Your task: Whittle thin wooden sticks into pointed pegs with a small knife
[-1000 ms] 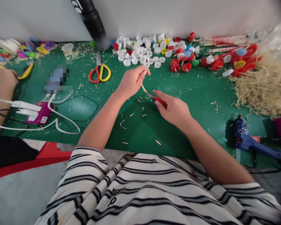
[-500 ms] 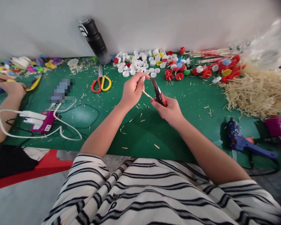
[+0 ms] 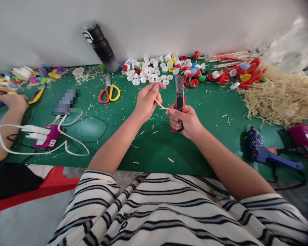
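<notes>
Between the thumb and fingers of my left hand (image 3: pixel 147 99) is a thin wooden stick (image 3: pixel 158 103), pointing down toward the right. My right hand (image 3: pixel 186 120) is wrapped round a red and black utility knife (image 3: pixel 180 97), its broad blade pointing up and away from the stick. The right thumb and forefinger also pinch a pale sliver of wood at the stick's lower end; the sliver looks bent off the stick. Small wood shavings (image 3: pixel 170 160) lie scattered on the green tabletop (image 3: pixel 154 150) below.
Behind my hands lie many bottle caps (image 3: pixel 149 71), with red-handled scissors (image 3: pixel 109 92) and a black bottle (image 3: pixel 101 46) to their left. A shavings heap (image 3: pixel 272 97) and blue glue gun (image 3: pixel 264 150) sit right. Left are a phone (image 3: pixel 65 101), purple power block (image 3: pixel 50 136) and another person's hand (image 3: pixel 15 100).
The knife has swung from leaning left to nearly upright, and my right hand has shifted slightly right. A sliver now bends away at the stick's end. My left hand keeps its pinch.
</notes>
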The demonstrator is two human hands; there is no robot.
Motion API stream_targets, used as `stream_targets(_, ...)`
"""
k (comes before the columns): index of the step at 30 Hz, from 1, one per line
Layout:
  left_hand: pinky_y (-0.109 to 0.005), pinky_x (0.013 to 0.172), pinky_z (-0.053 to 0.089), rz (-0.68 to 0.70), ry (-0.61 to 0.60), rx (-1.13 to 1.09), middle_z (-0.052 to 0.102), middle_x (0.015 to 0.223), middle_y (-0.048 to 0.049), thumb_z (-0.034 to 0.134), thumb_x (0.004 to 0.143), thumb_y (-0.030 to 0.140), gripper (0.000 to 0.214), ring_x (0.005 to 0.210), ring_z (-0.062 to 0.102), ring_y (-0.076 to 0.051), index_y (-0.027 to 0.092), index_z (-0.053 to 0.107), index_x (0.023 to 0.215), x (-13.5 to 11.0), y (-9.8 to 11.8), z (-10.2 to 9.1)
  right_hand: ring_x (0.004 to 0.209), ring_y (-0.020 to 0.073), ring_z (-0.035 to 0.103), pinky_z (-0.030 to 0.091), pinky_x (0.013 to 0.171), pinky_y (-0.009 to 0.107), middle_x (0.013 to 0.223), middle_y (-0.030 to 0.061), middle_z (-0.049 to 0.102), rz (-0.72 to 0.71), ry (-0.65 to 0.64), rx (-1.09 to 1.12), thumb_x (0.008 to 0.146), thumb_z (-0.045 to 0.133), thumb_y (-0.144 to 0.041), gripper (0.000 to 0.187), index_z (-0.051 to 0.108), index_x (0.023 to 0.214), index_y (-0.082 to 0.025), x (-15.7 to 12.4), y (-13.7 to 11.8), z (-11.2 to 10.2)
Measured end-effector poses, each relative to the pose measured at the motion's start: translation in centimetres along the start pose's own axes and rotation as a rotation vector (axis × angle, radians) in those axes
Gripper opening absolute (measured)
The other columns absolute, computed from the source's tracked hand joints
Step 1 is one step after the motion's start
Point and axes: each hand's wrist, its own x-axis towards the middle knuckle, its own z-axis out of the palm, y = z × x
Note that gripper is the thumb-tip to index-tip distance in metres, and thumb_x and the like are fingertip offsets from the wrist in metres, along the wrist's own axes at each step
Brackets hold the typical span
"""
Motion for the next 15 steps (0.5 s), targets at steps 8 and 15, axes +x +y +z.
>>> stream_targets(8, -0.023, 0.043, 0.032, -0.338, -0.288, -0.177, 0.04, 0.042, 0.0112, 0.065, 0.095, 0.05, 0.028, 0.035, 0.039, -0.008, 0.022, 0.061, 0.093, -0.95, 0.73, 0.53, 0.04, 0.0048, 0.036, 0.027, 0.041, 0.024, 0.053, -0.0098, 0.041, 0.011, -0.175, 0.069, 0.082, 0.082, -0.039, 0.025, 0.07, 0.082, -0.017, -0.11, 0.17, -0.12)
stream_targets(15, -0.023, 0.051, 0.035, -0.196, -0.068, -0.14, 0.034, 0.042, 0.0118, 0.058, 0.101, 0.041, 0.023, 0.037, 0.027, -0.005, 0.021, 0.062, 0.09, -0.34, 0.67, 0.55, 0.041, 0.0052, 0.034, 0.027, 0.04, 0.024, 0.053, -0.0098, 0.04, -0.001, -0.07, 0.038, 0.08, 0.082, -0.038, 0.025, 0.068, 0.08, -0.018, -0.16, -0.15, -0.11)
